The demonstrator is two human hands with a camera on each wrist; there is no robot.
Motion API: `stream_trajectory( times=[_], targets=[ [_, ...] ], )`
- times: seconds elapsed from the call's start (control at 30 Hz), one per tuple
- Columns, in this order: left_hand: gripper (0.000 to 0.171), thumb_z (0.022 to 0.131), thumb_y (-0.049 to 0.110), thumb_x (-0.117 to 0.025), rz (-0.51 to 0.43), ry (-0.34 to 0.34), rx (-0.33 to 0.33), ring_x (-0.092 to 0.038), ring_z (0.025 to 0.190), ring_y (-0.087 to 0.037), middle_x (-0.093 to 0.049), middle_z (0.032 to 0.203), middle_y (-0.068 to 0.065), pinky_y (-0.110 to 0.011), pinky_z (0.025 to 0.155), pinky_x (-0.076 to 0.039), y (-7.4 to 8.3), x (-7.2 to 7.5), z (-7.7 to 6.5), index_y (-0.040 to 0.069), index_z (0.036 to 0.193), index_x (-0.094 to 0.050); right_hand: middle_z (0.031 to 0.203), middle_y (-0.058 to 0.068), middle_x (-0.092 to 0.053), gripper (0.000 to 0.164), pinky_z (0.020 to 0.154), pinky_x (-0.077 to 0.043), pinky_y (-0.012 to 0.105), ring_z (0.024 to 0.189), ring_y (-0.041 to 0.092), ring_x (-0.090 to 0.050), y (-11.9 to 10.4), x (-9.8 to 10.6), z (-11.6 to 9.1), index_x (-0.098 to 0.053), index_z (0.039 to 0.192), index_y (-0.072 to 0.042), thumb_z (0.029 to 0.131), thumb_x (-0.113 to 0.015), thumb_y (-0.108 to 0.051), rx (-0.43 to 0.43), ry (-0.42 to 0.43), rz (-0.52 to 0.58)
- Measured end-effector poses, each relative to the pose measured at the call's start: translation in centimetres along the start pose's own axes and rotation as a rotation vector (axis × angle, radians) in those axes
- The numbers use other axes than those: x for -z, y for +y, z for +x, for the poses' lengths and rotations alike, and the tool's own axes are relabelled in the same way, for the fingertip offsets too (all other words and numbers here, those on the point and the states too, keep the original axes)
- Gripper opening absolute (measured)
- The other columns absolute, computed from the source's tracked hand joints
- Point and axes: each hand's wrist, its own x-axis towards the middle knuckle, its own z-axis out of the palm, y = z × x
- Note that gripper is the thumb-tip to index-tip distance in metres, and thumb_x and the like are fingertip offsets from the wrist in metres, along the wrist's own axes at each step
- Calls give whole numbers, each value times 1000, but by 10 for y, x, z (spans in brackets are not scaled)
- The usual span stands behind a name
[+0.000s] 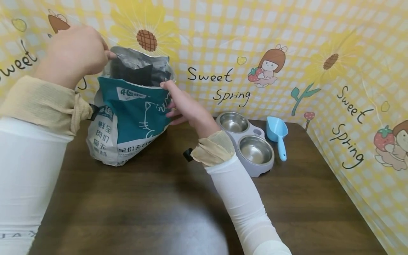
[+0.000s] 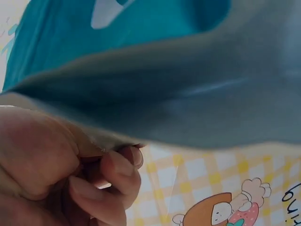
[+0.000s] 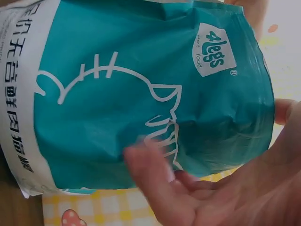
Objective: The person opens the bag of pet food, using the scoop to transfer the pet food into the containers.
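Note:
A teal and white cat food bag [image 1: 140,109] stands on the left of the table, its mouth gaping and showing a silvery lining. At the mouth's left corner, my left hand [image 1: 76,53] pinches the rim between thumb and fingers; in the left wrist view its curled fingers [image 2: 117,183] show below the foil edge. My right hand [image 1: 188,106] is at the bag's right side, the thumb hooked over the rim and the other fingers spread along the outside. In the right wrist view one finger of that hand [image 3: 183,197] is blurred against the printed front. The bag's contents are hidden.
Right of the bag, a grey double feeder [image 1: 236,136] holds two steel bowls, partly behind my right forearm. A light blue scoop [image 1: 276,131] lies beside it near the back edge. Yellow checked cloth [image 1: 204,53] hangs behind and to the right of the wooden table [image 1: 143,198].

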Motion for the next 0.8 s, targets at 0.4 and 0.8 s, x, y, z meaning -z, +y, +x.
stream_trajectory(
  times=[0.4,0.8],
  targets=[
    [51,118,34,-39,-88,104,-37,-50,66,-32,-52,68,-13,-43,60,-42,3,-9,-10,-4,101,-69,174,9,-33,80,126,-39,67,162,40,-37,14,-12,4,-26,170,-29,103,-42,-70,-28,-48,242],
    [40,114,21,-44,-102,267,-54,-59,78,-53,-67,98,-36,-57,61,-50,15,-21,-16,-10,116,-70,161,11,-39,67,123,-24,85,153,42,-36,71,-89,39,-42,150,-27,90,-46,-55,111,-41,939]
  ],
)
